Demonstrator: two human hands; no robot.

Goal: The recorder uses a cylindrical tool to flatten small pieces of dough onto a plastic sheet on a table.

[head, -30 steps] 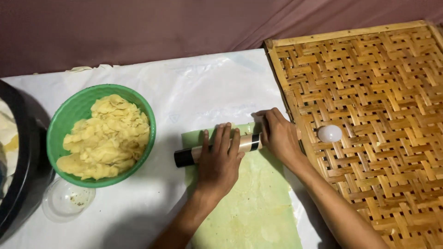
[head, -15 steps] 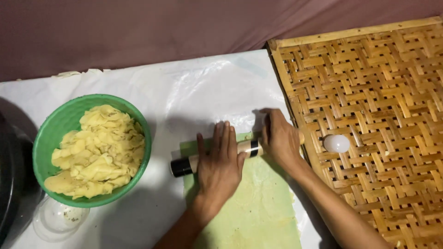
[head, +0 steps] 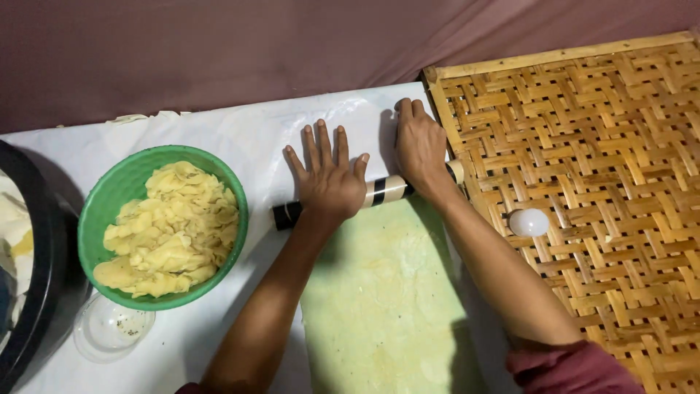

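Both hands, left hand [head: 328, 179] and right hand [head: 419, 146], flat, fingers spread, on rolling pin [head: 383, 191]; pin axis left-right at centre frame; dough sheet [head: 383, 306] below.

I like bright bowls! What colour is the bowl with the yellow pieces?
Green; the head view shows it best.

Single head-worn view, steeply downward, close above the white sheet [head: 219, 138]

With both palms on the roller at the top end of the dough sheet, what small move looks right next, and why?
Probably draw the roller back toward the body. Both the left hand and right hand press it flat-palmed at the far edge of the pale green dough sheet, so nearly all of the sheet lies on the near side of it.
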